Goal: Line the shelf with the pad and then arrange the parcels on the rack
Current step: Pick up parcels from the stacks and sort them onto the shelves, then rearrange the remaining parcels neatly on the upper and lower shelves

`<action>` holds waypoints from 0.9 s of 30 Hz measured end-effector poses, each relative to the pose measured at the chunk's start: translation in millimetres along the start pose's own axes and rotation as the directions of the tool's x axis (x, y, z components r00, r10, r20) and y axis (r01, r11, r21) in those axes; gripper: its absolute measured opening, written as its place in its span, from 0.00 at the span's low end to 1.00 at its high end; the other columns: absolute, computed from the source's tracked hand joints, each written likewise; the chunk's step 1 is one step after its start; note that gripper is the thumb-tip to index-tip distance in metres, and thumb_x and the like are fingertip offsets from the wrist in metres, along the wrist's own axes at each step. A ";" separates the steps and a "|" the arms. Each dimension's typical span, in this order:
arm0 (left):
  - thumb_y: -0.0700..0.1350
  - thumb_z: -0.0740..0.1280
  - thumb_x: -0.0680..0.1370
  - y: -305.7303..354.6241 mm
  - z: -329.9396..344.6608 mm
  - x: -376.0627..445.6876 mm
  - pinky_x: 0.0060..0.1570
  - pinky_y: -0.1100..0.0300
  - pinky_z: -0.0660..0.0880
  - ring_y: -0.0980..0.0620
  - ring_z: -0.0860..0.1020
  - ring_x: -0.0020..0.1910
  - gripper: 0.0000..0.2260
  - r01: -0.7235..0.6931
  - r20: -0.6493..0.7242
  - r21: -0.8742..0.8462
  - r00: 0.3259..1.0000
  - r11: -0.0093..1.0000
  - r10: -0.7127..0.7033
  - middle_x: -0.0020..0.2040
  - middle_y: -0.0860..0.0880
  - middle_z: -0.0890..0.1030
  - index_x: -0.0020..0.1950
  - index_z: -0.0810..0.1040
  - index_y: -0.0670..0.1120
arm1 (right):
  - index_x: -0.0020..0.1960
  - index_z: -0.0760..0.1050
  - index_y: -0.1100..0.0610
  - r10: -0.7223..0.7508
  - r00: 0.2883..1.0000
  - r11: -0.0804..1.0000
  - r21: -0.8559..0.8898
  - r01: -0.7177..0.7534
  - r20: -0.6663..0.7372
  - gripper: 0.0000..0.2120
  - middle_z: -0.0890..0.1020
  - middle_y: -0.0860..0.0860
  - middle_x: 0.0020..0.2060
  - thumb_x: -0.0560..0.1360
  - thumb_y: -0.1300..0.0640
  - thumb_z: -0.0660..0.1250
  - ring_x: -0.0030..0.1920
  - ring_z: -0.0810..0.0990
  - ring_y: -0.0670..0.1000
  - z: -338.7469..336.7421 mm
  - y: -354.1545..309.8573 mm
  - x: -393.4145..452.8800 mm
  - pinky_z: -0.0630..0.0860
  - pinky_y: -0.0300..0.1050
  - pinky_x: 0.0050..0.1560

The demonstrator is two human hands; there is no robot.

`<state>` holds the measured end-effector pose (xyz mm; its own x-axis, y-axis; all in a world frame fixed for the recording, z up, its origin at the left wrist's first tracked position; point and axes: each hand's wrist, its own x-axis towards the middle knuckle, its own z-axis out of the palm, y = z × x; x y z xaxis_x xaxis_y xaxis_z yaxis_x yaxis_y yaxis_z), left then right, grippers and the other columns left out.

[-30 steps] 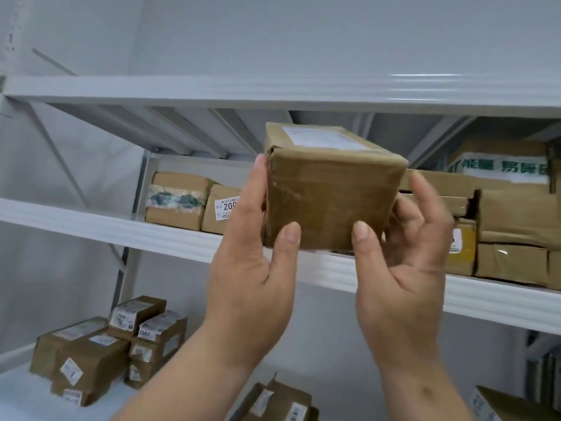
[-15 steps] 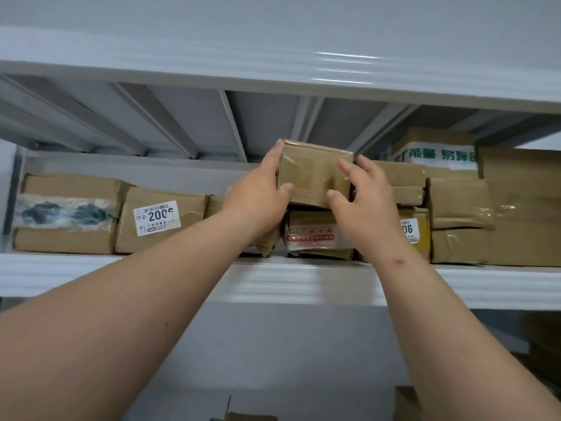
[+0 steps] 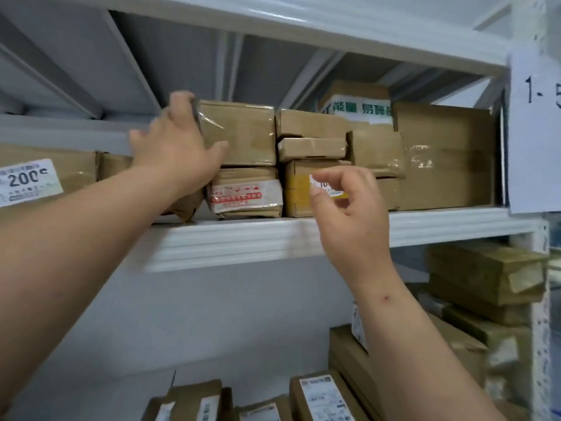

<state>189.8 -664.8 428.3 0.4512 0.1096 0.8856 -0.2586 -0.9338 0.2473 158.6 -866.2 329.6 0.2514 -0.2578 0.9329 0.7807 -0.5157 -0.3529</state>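
Observation:
A brown taped parcel rests on top of a parcel with red printed tape on the white shelf. My left hand presses against the brown parcel's left end, fingers over its top corner and thumb on its front. My right hand hovers in front of a yellow-taped box, off the parcel, fingers loosely curled with nothing in them. No pad is visible.
More parcels fill the shelf: a labelled one at far left, a stack and a large box on the right. A paper sign hangs on the right upright. Parcels lie on the lower shelf and stack at right.
The parcel went from in front of the shelf, held in both hands, onto the red-taped parcel. My right hand has let go and drawn back; my left stays on it.

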 end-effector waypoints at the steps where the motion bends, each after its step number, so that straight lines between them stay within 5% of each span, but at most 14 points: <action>1: 0.57 0.66 0.76 0.4 -2.9 -5.1 0.65 0.41 0.62 0.38 0.69 0.68 0.31 -0.013 -0.072 -0.035 0.997 0.999 0.011 0.69 0.41 0.72 0.73 0.57 0.48 | 0.52 0.79 0.53 -0.004 1.000 1.000 0.014 0.004 -0.016 0.08 0.77 0.46 0.51 0.75 0.56 0.65 0.54 0.77 0.47 -1.6 2.8 -7.2 0.76 0.51 0.56; 5: 0.57 0.64 0.71 28.5 9.4 -47.1 0.66 0.39 0.64 0.39 0.67 0.66 0.32 -0.183 -0.192 -0.233 0.971 0.955 0.140 0.68 0.42 0.68 0.72 0.61 0.50 | 0.51 0.79 0.53 0.018 0.999 0.999 0.033 -0.017 -0.033 0.06 0.78 0.44 0.49 0.76 0.59 0.65 0.53 0.76 0.42 -25.2 29.6 -38.6 0.73 0.35 0.53; 8: 0.58 0.64 0.70 55.8 27.1 -84.6 0.65 0.36 0.66 0.41 0.70 0.67 0.28 -0.284 -0.179 -0.387 0.956 0.877 0.230 0.68 0.46 0.68 0.70 0.61 0.63 | 0.52 0.79 0.55 0.027 0.997 0.999 0.031 -0.025 -0.071 0.07 0.78 0.46 0.48 0.76 0.60 0.65 0.52 0.76 0.41 -49.5 60.1 -52.5 0.71 0.31 0.53; 13: 0.52 0.66 0.73 112.4 74.4 -146.1 0.64 0.40 0.68 0.44 0.71 0.63 0.26 -0.318 -0.201 -0.486 0.947 0.814 0.250 0.63 0.46 0.72 0.69 0.66 0.47 | 0.55 0.78 0.55 0.095 0.985 0.981 -0.154 -0.116 -0.142 0.10 0.76 0.47 0.50 0.74 0.57 0.66 0.54 0.76 0.48 -117.0 132.8 -49.8 0.75 0.47 0.56; 15: 0.52 0.65 0.73 137.3 99.1 -163.0 0.61 0.44 0.70 0.46 0.72 0.60 0.24 -0.310 -0.165 -0.524 0.951 0.794 0.262 0.59 0.50 0.72 0.67 0.68 0.46 | 0.57 0.76 0.53 0.173 0.962 0.943 -0.246 -0.223 -0.210 0.14 0.74 0.48 0.54 0.72 0.54 0.67 0.58 0.73 0.51 -150.9 161.4 -44.6 0.70 0.41 0.60; 17: 0.54 0.64 0.73 162.5 123.3 -176.8 0.59 0.44 0.71 0.51 0.72 0.57 0.23 -0.279 -0.096 -0.544 0.958 0.792 0.271 0.57 0.56 0.69 0.66 0.68 0.49 | 0.62 0.73 0.53 0.258 0.913 0.866 -0.344 -0.363 -0.316 0.22 0.70 0.52 0.61 0.70 0.50 0.70 0.65 0.66 0.54 -184.6 190.4 -39.8 0.63 0.42 0.65; 21: 0.56 0.63 0.73 205.8 164.6 -203.8 0.60 0.50 0.71 0.60 0.70 0.59 0.21 -0.213 0.071 -0.597 0.946 0.773 0.315 0.55 0.67 0.65 0.66 0.66 0.57 | 0.76 0.56 0.50 0.477 0.794 0.644 -0.466 -0.607 -0.376 0.48 0.54 0.56 0.76 0.64 0.41 0.78 0.75 0.53 0.61 -226.4 233.0 -27.1 0.55 0.65 0.74; 24: 0.56 0.65 0.76 230.8 189.2 -215.7 0.58 0.64 0.66 0.68 0.68 0.59 0.20 -0.041 0.261 -0.628 0.930 0.777 0.260 0.55 0.70 0.64 0.64 0.63 0.65 | 0.78 0.44 0.47 0.544 0.801 0.605 -0.543 -0.582 -0.252 0.59 0.48 0.54 0.79 0.61 0.33 0.77 0.78 0.48 0.60 -233.8 255.7 -21.0 0.52 0.65 0.76; 27: 0.54 0.68 0.76 247.4 205.7 -222.6 0.58 0.62 0.69 0.71 0.67 0.60 0.21 0.189 0.446 -0.634 0.881 0.750 0.155 0.61 0.66 0.66 0.63 0.60 0.67 | 0.78 0.43 0.47 0.500 0.839 0.643 -0.558 -0.525 -0.213 0.58 0.55 0.56 0.77 0.62 0.36 0.77 0.77 0.54 0.59 -234.7 270.3 -21.8 0.55 0.63 0.75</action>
<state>201.0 -990.3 211.5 0.7390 -0.1998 0.6434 -0.6497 -0.4637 0.6023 229.9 -1191.8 197.0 0.4794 -0.6484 0.5914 0.0512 -0.6521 -0.7564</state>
